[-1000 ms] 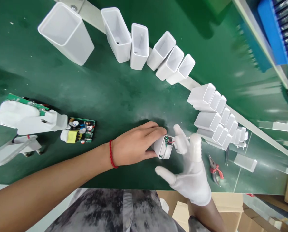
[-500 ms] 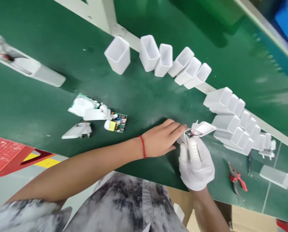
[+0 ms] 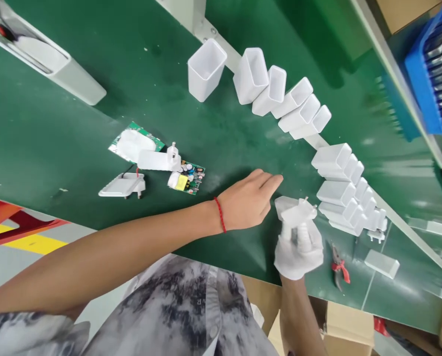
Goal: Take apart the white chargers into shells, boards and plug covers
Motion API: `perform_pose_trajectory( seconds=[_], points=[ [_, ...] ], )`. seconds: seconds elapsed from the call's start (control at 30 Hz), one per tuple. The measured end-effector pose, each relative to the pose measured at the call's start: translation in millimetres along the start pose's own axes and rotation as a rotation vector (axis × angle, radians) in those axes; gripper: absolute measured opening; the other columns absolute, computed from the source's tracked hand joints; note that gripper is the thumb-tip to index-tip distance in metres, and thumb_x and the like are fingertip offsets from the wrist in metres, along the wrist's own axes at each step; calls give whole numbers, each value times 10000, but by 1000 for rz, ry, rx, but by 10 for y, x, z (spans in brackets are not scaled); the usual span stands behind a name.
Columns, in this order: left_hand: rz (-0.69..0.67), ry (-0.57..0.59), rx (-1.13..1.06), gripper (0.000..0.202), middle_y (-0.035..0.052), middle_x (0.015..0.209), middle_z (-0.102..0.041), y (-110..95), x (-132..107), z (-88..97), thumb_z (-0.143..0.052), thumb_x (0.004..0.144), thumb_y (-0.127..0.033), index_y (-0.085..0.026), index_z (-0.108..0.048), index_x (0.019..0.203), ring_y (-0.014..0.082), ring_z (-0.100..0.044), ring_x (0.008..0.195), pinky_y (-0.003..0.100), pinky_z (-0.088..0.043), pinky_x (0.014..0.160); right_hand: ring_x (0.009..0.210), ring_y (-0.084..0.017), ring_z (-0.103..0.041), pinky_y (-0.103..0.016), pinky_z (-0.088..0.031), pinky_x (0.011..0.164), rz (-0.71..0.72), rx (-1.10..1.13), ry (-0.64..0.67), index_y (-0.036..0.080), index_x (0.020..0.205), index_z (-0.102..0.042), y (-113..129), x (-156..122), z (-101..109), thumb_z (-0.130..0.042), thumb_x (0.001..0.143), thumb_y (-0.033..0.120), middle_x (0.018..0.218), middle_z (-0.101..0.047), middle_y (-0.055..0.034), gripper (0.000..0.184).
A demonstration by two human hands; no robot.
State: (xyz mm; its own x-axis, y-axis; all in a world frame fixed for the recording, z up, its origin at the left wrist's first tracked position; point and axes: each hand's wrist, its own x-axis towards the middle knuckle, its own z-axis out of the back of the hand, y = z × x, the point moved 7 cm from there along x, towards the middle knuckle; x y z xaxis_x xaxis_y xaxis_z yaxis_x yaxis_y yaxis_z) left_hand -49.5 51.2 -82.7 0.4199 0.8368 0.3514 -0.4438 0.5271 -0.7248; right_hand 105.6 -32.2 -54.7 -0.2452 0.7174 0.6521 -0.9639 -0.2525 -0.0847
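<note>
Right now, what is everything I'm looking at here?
Worktable: one, green, under the parts
Open housings: six, white, back row
Clustered housings: several overlapping, white, right of that row
Long casing: one, white, upper left
Circuit boards: two, green, left of centre
Plug pieces: two, white, by the boards
Pliers: one, red and dark, right of the glove
Flat piece: one, white, right of the pliers
Bin: one, blue, upper right
Cardboard boxes: several, brown, below the table
Held plug unit: one, white, in the right grip
Left hand: one, bare, red bracelet, centre
Right hand: one, white-gloved, right of the left hand
</note>
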Motion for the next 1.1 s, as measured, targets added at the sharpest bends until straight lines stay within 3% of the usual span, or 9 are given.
perform_pose_trajectory(
  seconds=[0.07,0.17,0.27,0.4,0.57,0.7,0.8,0.9,1.1],
  points=[
    [11,-10,4,393,180,1054,-639,20,5,4,-456,839,-46,8,-478,1227,274,-574,1015,416,-512,934,814,-254,-730,-336,-607,635,-48,30,48,277,1214,-645,-34,-40,-82,-731,759,120,1016,-721,-86,489],
    [27,-14,-14,372,165,1020,-649,52,6,-23,-458,844,-51,-21,-493,1213,268,-583,998,426,-524,912,909,-276,-720,-408,-620,729,-174,142,133,255,1157,-666,-129,-44,-90,-667,827,175,1088,-710,-86,340],
    [28,-15,-16,348,153,1016,-656,67,7,-38,-441,867,-69,-39,-501,1208,260,-587,992,423,-528,899,1019,-330,-687,-497,-600,830,-215,200,106,244,1220,-639,-138,-52,-40,-629,855,202,1169,-679,-106,368],
    [-6,34,3,356,164,1082,-649,30,15,-41,-447,871,-89,-35,-509,1217,270,-573,1031,425,-508,915,1025,-294,-693,-404,-616,813,-168,217,97,319,1279,-597,-57,-87,-163,-672,815,118,1221,-662,-72,512],
    [-54,207,-29,516,155,1236,-619,-49,14,-106,-548,869,-246,-58,-447,1338,310,-510,1159,457,-455,960,1212,-291,-595,-481,-573,942,-319,659,216,396,1365,-488,-161,-66,-233,-703,781,98,1376,-567,-20,690],
    [-33,255,-20,514,125,1206,-655,-51,36,-133,-542,897,-319,-81,-466,1346,298,-506,1156,444,-438,929,1279,-284,-535,-531,-498,1030,-572,894,113,382,1264,-592,-360,17,-126,-638,857,205,1367,-556,-4,447],
    [-41,295,2,439,98,1185,-677,-57,47,-166,-518,917,-320,-120,-516,1308,296,-500,1160,436,-427,882,1166,-258,-605,-477,-500,1015,-906,1023,383,283,1184,-662,-424,9,-386,-641,868,356,1244,-637,-58,325],
    [-57,307,7,392,80,1196,-679,-59,49,-181,-507,927,-300,-136,-546,1281,293,-488,1169,428,-413,876,1050,-234,-627,-410,-525,935,-1089,1146,660,262,1086,-712,-391,22,-608,-752,762,408,1146,-675,-44,358],
    [-106,331,41,406,87,1234,-663,-67,31,-201,-507,941,-291,-118,-538,1307,307,-466,1175,425,-407,860,757,-114,-568,-245,-459,614,-1204,1392,803,275,961,-765,-376,84,-748,-814,698,295,964,-623,1,267]
  ],
)
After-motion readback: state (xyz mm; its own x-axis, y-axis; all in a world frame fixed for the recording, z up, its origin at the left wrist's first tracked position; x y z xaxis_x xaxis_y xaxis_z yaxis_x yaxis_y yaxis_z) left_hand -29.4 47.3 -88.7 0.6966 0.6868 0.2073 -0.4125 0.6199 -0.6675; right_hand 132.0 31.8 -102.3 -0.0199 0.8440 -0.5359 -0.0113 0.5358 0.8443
